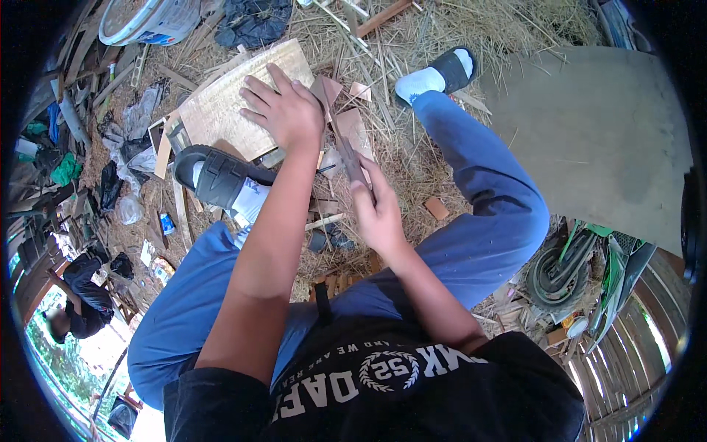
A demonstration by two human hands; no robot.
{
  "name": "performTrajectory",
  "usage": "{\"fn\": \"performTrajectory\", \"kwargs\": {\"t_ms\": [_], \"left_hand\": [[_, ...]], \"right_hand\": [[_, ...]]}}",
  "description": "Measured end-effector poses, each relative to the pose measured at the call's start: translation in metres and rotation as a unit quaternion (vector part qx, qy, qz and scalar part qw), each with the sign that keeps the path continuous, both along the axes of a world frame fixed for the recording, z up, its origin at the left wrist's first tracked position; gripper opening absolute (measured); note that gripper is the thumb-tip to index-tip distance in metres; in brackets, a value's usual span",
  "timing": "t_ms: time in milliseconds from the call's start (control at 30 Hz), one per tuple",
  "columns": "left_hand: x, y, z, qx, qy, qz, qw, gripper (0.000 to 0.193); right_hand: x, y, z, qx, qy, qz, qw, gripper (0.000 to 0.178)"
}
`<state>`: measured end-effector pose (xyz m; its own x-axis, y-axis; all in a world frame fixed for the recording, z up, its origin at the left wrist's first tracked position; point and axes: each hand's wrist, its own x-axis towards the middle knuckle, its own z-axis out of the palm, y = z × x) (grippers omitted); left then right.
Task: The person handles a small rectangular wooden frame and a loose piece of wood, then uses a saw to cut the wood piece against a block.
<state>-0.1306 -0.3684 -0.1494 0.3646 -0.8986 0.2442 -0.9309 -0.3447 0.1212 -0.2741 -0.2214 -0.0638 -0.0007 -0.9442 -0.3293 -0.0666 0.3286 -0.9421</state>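
My left hand (283, 110) lies flat with spread fingers on a pale wooden board (228, 121), which rests slanted in front of me. My right hand (379, 214) is closed around the near end of a long, narrow, dark brown blade-like tool (345, 144); its exact kind is unclear. The tool's far part reaches up beside the board's right edge, close to my left wrist. A small reddish-brown piece (331, 88) shows at its far end. My left foot, in a black sandal (213, 173), is at the board's near edge.
Straw and wood scraps cover the ground, with a small brown block (437, 208) between my legs. A white bucket (151, 22) stands far left. At right lie a large grey sheet (589, 140) and a wheel (552, 276). Another person (85, 295) is at the far left.
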Motion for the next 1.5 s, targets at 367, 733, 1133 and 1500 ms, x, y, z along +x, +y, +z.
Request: {"fn": "performTrajectory", "kwargs": {"t_ms": [367, 733, 1133, 1500], "left_hand": [[-0.001, 0.003, 0.011, -0.009, 0.026, 0.029, 0.999, 0.057], [-0.007, 0.003, 0.009, -0.048, 0.037, 0.053, 0.997, 0.053], [-0.023, 0.057, 0.093, -0.108, 0.211, -0.159, 0.959, 0.028], [0.062, 0.054, 0.281, -0.336, -0.023, -0.326, 0.883, 0.027]], "right_hand": [[0.02, -0.173, 0.045, 0.092, -0.22, 0.041, 0.97, 0.016], [0.013, -0.138, 0.047, 0.05, -0.083, 0.054, 0.994, 0.059], [-0.028, -0.024, 0.14, -0.012, -0.228, -0.055, 0.972, 0.044], [-0.008, 0.011, 0.265, -0.069, -0.37, 0.056, 0.925, 0.039]]}}
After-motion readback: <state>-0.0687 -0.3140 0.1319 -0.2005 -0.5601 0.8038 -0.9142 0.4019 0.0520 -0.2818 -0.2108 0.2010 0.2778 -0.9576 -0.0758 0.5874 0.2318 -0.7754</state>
